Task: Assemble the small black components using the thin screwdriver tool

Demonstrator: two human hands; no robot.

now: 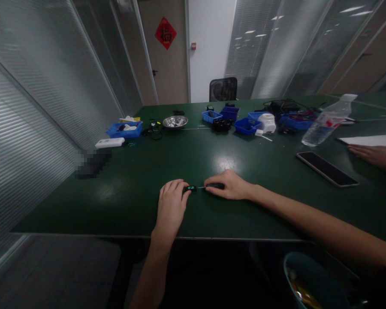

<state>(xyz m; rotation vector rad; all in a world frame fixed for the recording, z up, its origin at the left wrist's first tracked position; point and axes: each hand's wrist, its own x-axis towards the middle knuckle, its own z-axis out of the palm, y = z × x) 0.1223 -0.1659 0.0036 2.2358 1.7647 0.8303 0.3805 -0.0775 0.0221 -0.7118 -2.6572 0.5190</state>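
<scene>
Near the front of the green table, my left hand [173, 201] pinches a small black device [191, 188] with a bit of green showing on its face. Most of that device's left end is hidden by my fingers. My right hand [228, 185] is closed around the dark handle of a screwdriver [215, 186]. Its thin metal shaft points left, and its tip is at or very near the device's right end; whether they touch I cannot tell. Both hands rest low on the tabletop.
Across the green table [141, 171] lie a phone [327, 168], a tilted-looking water bottle [330, 120], a metal bowl [175, 122], a blue tray [124, 130] and a white power strip [110, 143]. Another person's hand [375, 155] rests at right. Below the edge stands a bin [289, 268].
</scene>
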